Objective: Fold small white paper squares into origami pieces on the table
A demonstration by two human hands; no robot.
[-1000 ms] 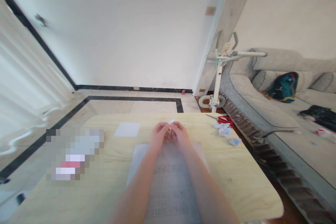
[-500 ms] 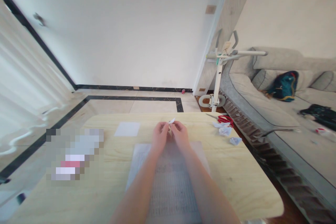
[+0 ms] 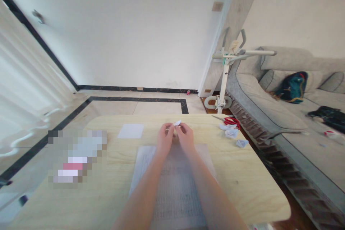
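My left hand (image 3: pixel 165 138) and my right hand (image 3: pixel 185 137) meet above the far edge of a printed sheet (image 3: pixel 178 190). Between their fingertips they pinch a small folded piece of white paper (image 3: pixel 177 123), whose pointed end sticks up to the right. The fingers cover most of it. A flat white paper square (image 3: pixel 131 131) lies on the table to the left of my hands. Several crumpled or folded paper pieces (image 3: pixel 231 133) lie to the right, close to red-handled scissors (image 3: pixel 231 122).
The pale wooden table (image 3: pixel 256 190) has rounded corners. A blurred-out patch (image 3: pixel 81 154) covers something at its left. Beyond the right edge stand a grey sofa (image 3: pixel 280 115) with a teal bag (image 3: pixel 295 88) and a white exercise machine (image 3: pixel 224 79).
The folded paper's tip shows a little more above my fingers than before. My hands have barely shifted, and the whole view has tilted slightly.
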